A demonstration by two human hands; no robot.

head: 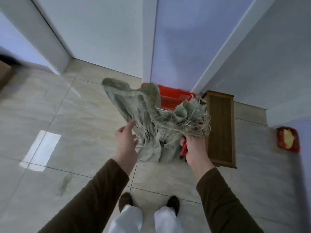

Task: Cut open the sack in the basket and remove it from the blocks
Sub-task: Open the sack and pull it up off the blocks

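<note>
A grey-green woven sack [148, 118] hangs crumpled in the air above the floor, with frayed straw-like threads along its cut edge. My right hand [193, 147] grips the frayed part of the sack together with a red-handled cutter [183, 148]. My left hand [126, 137] is beside the sack's left side, fingers spread and touching the cloth. Behind the sack stands the red plastic basket [175, 96], mostly hidden; I cannot see any blocks.
A brown wooden stool [220, 126] stands just right of the basket. A small red tray with something yellow [288, 139] lies on the floor at the right. White walls and door frames close the far side. My feet [125, 201] stand on shiny beige tiles.
</note>
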